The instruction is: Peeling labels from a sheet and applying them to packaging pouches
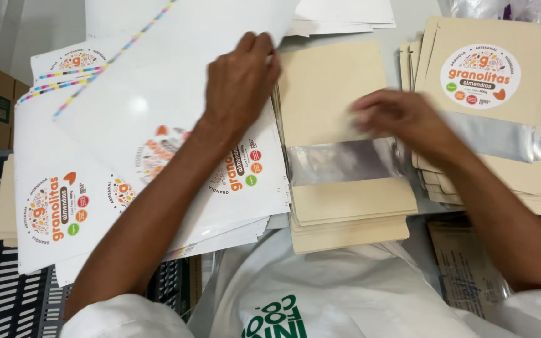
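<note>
Right hand [391, 114] fingers blurred, grip unclear, on pouch [339, 125], left hand [240, 81] fingers pinching sheet [158, 87]

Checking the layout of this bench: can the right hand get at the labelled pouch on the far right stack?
Probably yes. The right hand rests on the middle stack of plain pouches, right beside the labelled pouch, which lies uncovered on top of its stack with nothing between.
</note>
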